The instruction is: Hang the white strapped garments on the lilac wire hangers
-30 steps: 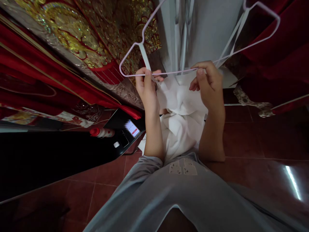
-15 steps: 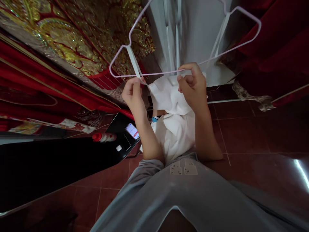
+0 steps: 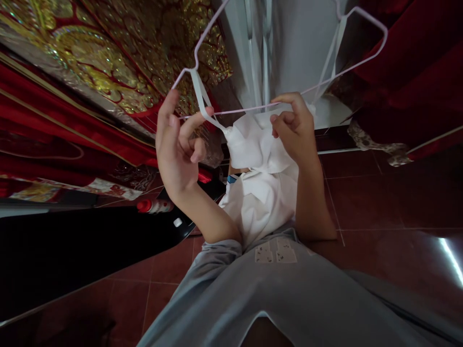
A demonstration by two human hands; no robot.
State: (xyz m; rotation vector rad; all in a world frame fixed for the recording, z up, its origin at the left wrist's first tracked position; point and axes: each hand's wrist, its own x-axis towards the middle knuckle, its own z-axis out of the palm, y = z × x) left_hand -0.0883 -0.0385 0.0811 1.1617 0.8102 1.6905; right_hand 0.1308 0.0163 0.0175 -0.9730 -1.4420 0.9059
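Note:
A pale pink clothes hanger spans the view in front of me. From it a white garment hangs by thin straps, one near each end. My left hand is open at the hanger's left end, fingers spread. One fingertip meets the hanger's end, and another touches the left strap. My right hand has its index finger hooked at the lower bar, with the other fingers curled beneath. The right strap loops over the hanger's right side. The hanger's top is out of frame.
Red and gold sequined garments hang at the left, with dark red cloth at the right. A black table at the left carries a red-capped bottle and a small white case. Behind the hanger are pale grey doors.
My left hand has let go of the left strap and opened, moving left and up to the hanger's end. The strap hangs looser. My right hand has shifted slightly right.

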